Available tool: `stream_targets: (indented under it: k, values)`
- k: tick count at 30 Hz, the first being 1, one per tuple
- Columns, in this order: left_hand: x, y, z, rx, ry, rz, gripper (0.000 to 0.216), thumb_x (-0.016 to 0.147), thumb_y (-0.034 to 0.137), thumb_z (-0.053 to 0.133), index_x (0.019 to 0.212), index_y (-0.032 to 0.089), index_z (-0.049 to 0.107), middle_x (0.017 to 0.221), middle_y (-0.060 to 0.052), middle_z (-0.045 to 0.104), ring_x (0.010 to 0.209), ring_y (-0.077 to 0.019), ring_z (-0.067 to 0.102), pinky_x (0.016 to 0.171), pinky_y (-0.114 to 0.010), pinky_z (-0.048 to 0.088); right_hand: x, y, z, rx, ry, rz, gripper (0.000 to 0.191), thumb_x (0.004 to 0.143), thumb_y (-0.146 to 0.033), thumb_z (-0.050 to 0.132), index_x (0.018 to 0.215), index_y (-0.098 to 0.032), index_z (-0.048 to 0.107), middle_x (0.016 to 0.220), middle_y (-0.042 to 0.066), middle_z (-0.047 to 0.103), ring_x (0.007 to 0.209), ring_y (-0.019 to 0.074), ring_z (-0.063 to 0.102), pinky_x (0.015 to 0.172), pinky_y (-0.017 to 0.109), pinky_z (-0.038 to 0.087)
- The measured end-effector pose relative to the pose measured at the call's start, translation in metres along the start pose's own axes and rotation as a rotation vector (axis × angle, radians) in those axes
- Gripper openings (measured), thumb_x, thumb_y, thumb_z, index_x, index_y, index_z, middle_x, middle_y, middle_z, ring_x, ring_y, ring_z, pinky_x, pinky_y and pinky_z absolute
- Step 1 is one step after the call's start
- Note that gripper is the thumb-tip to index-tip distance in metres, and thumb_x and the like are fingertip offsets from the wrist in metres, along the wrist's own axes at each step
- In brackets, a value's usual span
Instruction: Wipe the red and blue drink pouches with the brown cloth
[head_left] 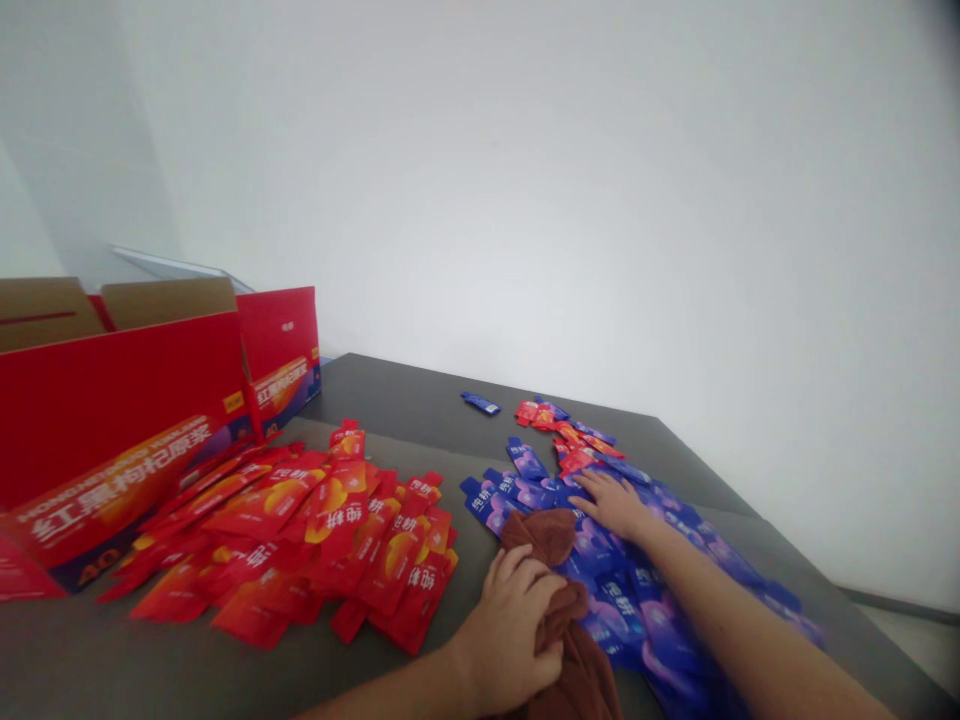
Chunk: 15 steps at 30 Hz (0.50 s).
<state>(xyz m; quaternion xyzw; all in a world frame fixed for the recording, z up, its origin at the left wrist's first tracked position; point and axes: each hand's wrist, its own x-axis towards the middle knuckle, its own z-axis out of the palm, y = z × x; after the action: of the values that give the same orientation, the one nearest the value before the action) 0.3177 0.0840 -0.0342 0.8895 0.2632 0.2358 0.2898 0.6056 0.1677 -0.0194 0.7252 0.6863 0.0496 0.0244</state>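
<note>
My left hand [510,625] grips a brown cloth [559,600] bunched on the grey table [397,395], at the near edge of a spread of blue sachets [660,600]. My right hand [611,500] lies flat with its fingers spread on the blue sachets, reaching toward several red sachets [574,440] mixed in at the far end. A larger heap of red sachets [315,530] covers the table to the left of my left hand.
Two open red cartons [127,420] with cardboard flaps stand at the left edge of the table. One blue sachet [480,403] lies alone farther back. A white wall rises behind the table, whose right edge drops off to the floor.
</note>
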Motion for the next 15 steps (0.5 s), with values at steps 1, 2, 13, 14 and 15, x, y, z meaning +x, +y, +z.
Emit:
stream_targets:
  k: [1, 2, 13, 14, 15]
  values:
    - [0.0, 0.0, -0.001, 0.001, -0.003, -0.003, 0.058, 0.07, 0.026, 0.062, 0.126, 0.03, 0.048, 0.129, -0.002, 0.051, 0.135, -0.029, 0.026, 0.116, -0.051, 0.011, -0.005, 0.0, 0.004, 0.005, -0.003, 0.01, 0.055, 0.089, -0.059, 0.037, 0.133, -0.03, 0.051, 0.144, 0.006, 0.046, 0.133, 0.0284, 0.039, 0.104, 0.058, 0.028]
    - [0.0, 0.001, -0.001, 0.003, -0.006, -0.007, 0.059, 0.07, 0.025, 0.062, 0.127, 0.03, 0.048, 0.129, -0.002, 0.051, 0.135, -0.0289, 0.026, 0.116, -0.051, 0.011, -0.011, 0.001, 0.008, 0.008, -0.002, 0.021, 0.055, 0.089, -0.059, 0.037, 0.133, -0.03, 0.051, 0.144, 0.006, 0.046, 0.133, 0.0282, 0.038, 0.105, 0.058, 0.027]
    - [0.0, 0.003, 0.004, -0.018, 0.003, -0.019, 0.058, 0.07, 0.025, 0.063, 0.126, 0.031, 0.049, 0.128, -0.001, 0.052, 0.135, -0.028, 0.025, 0.117, -0.05, 0.01, -0.029, 0.026, -0.017, -0.034, 0.006, 0.215, 0.042, 0.09, -0.052, 0.039, 0.093, -0.026, 0.073, 0.108, 0.008, 0.07, 0.109, 0.0296, 0.06, 0.104, 0.058, 0.021]
    - [0.0, 0.003, 0.004, -0.018, 0.009, -0.017, 0.058, 0.07, 0.026, 0.063, 0.126, 0.031, 0.049, 0.128, -0.001, 0.052, 0.135, -0.028, 0.025, 0.117, -0.05, 0.009, -0.023, 0.026, -0.021, -0.038, 0.015, 0.257, 0.044, 0.091, -0.05, 0.037, 0.092, -0.025, 0.073, 0.106, 0.009, 0.071, 0.107, 0.0297, 0.06, 0.102, 0.056, 0.025]
    - [0.0, 0.002, 0.004, -0.017, 0.012, -0.015, 0.058, 0.07, 0.026, 0.063, 0.126, 0.031, 0.048, 0.128, -0.001, 0.052, 0.135, -0.0278, 0.025, 0.117, -0.05, 0.009, -0.015, 0.026, -0.023, -0.04, 0.025, 0.304, 0.045, 0.092, -0.049, 0.036, 0.093, -0.023, 0.072, 0.105, 0.011, 0.07, 0.107, 0.0303, 0.06, 0.099, 0.055, 0.029]
